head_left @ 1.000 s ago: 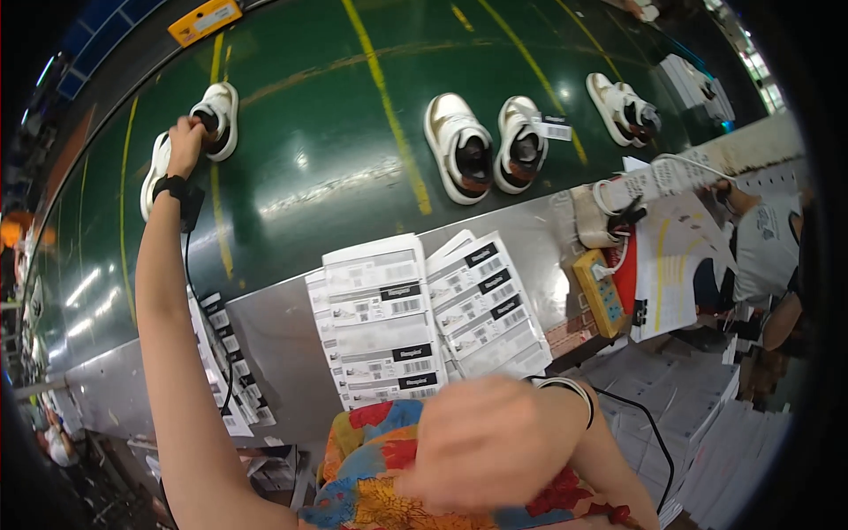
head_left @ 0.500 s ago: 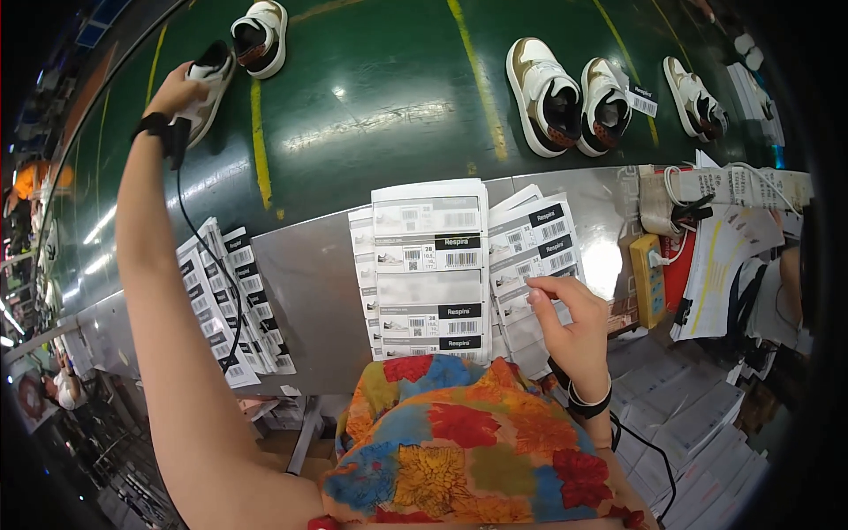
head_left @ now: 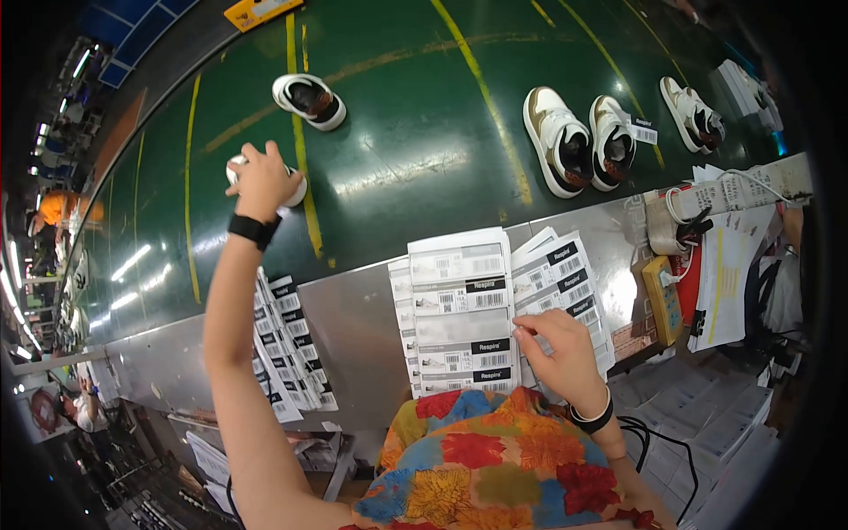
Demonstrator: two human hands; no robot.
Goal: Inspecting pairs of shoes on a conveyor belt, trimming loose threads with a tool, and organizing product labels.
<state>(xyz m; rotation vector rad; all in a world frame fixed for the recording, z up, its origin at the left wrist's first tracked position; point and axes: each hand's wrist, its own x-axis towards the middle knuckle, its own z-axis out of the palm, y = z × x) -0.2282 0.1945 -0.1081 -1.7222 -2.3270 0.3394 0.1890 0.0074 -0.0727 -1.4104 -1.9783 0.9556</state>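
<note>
Head view: the left hand [head_left: 265, 184], grip spread, partly covers a white shoe [head_left: 299, 191] inward from the near edge of the bench [head_left: 358, 322], any hold hidden. The right hand [head_left: 565, 358], thumb near forefinger, is at label sheets [head_left: 460, 329] along that edge; pinching unclear.

Shoe factory: sneakers [head_left: 553, 137], label sheets [head_left: 461, 329]

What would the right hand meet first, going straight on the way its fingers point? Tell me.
Most likely the middle stack of labels: the right hand points toward it from beside its right edge, though whether it touches or hovers is unclear.
</note>
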